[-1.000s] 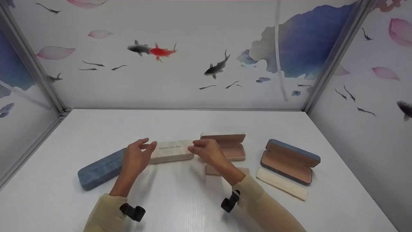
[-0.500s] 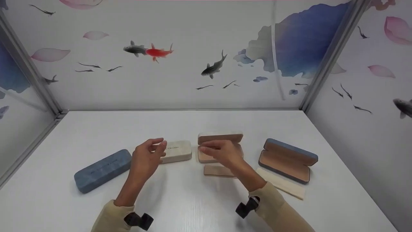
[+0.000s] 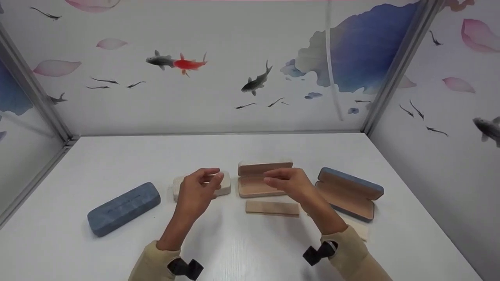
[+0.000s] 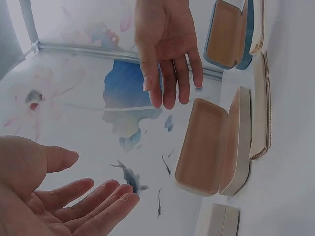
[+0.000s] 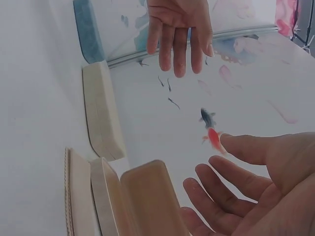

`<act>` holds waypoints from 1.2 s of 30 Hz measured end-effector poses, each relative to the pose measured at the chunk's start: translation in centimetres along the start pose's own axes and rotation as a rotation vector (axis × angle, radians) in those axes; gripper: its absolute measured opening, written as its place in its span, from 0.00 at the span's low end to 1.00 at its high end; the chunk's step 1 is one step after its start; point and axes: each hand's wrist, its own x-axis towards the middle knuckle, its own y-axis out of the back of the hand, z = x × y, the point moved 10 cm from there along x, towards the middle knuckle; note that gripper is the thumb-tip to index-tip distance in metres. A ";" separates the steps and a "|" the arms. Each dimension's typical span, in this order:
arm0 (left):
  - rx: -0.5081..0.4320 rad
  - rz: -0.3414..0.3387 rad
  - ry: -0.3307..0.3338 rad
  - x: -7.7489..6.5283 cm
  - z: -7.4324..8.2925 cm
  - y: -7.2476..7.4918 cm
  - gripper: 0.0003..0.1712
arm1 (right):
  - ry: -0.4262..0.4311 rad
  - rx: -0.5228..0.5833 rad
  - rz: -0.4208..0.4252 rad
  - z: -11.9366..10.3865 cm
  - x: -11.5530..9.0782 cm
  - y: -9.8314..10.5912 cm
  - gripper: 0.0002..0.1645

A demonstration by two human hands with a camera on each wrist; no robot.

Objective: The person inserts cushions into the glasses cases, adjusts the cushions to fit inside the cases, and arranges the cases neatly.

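Observation:
My left hand [image 3: 198,194] hovers with relaxed fingers and holds nothing. In the head view it overlaps the closed cream glasses case [image 3: 225,188], covering most of it. My right hand [image 3: 295,186], also holding nothing, hangs in front of the right part of an open cream glasses case [image 3: 252,188] with a tan lining. Its thumb and fingers are spread in the right wrist view. That open case [image 4: 202,147] looks empty in the left wrist view. Just in front of it lies a folded beige cleaning cloth [image 3: 271,208].
On the left rests a closed blue glasses case [image 3: 124,209]. To the right an open blue glasses case [image 3: 349,197] stands, with a pale folded cloth [image 3: 358,228] before it, partly behind my right sleeve. Printed panels [image 3: 218,109] wall the white table [image 3: 218,249].
Both hands have moved to the right. The right hand has left the closed cream case's right end and crossed to the open cream case; the left now overlaps more of the closed one.

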 end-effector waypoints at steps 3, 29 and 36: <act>-0.002 -0.011 -0.018 0.3 0.2 -1.0 0.19 | 0.001 0.001 -0.001 0.3 -0.2 0.8 0.20; -0.120 -0.182 0.183 2.4 -3.7 -9.1 0.18 | -0.072 -0.144 -0.015 5.0 0.1 5.3 0.23; -0.090 -0.208 0.217 2.4 -5.0 -9.7 0.17 | -0.105 -0.104 -0.003 6.7 0.4 5.5 0.22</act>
